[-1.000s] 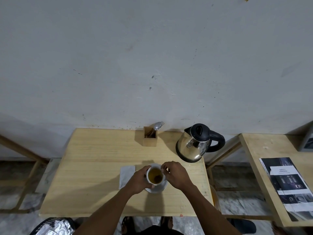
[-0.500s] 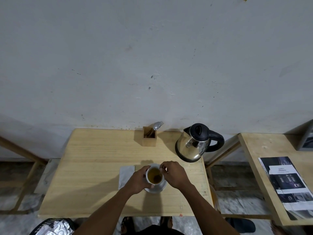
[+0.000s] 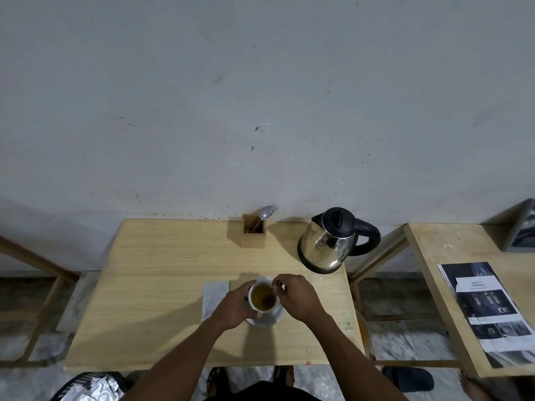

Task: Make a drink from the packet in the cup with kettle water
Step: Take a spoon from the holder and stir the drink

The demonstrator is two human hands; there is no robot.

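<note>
A white cup point(image 3: 263, 297) full of amber liquid stands on a white saucer point(image 3: 269, 319) near the front of the wooden table point(image 3: 162, 270). A dark tea bag point(image 3: 268, 300) sits in the liquid. My left hand point(image 3: 236, 308) wraps the cup's left side. My right hand point(image 3: 298, 296) is at the cup's right rim, thumb and finger pinched on what looks like the tea bag's thin string. The steel kettle point(image 3: 330, 244) with a black lid and handle stands at the back right.
A grey packet point(image 3: 214, 299) lies flat just left of the cup. A wooden holder point(image 3: 254, 235) with a fork and spoon stands at the back by the wall. A second table point(image 3: 463, 285) on the right bears a printed sheet point(image 3: 489, 308).
Both hands stay at the cup. The dark tea bag has shifted slightly within the liquid; the view has barely moved.
</note>
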